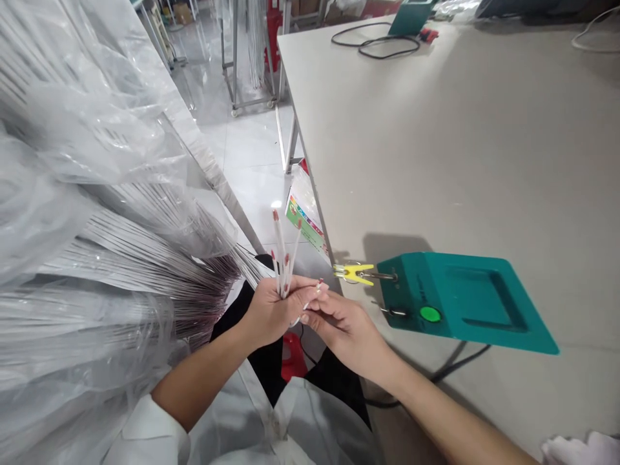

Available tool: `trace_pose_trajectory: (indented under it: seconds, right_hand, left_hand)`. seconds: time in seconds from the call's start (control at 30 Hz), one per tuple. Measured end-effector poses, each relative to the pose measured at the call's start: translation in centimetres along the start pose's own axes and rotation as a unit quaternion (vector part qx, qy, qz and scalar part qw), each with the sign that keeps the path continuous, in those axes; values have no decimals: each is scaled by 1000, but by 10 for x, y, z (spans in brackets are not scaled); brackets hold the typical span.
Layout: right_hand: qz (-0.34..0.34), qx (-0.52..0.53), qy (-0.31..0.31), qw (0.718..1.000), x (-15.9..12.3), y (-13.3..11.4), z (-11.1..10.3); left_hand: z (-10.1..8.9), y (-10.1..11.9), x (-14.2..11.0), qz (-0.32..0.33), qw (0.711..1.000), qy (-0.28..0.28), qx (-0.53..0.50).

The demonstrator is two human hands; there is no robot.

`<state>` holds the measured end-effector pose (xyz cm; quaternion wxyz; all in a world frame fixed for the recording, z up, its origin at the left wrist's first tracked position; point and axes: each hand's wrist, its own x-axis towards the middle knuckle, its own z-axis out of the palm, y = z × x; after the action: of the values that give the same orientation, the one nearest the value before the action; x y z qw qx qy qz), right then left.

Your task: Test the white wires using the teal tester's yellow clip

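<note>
My left hand (274, 313) is closed around several white wires (283, 268) with reddish tips, which stick up above the fist. At its thumb and forefinger, one short wire end (320, 284) with a dark red tip shows. My right hand (346, 329) meets the left at the fingertips, its thumb and fingers pinched on that same wire, whose lower part curves between both hands. Just right of the hands, a green box-like device (465, 297) with a lit green button (430, 314) stands on the table. A yellow clip (356, 273) juts from its left side toward my hands.
The light grey table (436, 161) fills the right side. Large bundles of thin white wires (145, 258) under clear plastic (97, 142) crowd the left. A second green device (411, 16) with a black cable (372, 46) sits at the table's far end. A wheeled metal rack (235, 71) stands beyond.
</note>
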<state>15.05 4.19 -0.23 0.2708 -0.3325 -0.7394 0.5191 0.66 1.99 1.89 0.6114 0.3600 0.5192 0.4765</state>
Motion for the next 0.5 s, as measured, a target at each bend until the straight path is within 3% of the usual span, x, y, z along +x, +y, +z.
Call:
trace_pose_trajectory:
  seconds: [0.07, 0.13, 0.23, 0.5]
  right_hand:
    - [-2, -28, 38, 999, 0, 0, -3]
    - [-14, -54, 119, 991, 1, -3, -7]
    - [-33, -57, 218, 974, 1, -7, -12]
    - [-48, -59, 228, 971, 2, -8, -12]
  left_hand:
    - [2, -1, 0, -6, 999, 33, 0]
    - [1, -4, 1, 0, 998, 67, 8]
    - [0, -9, 3, 9, 996, 77, 34]
    - [6, -9, 4, -6, 996, 43, 73]
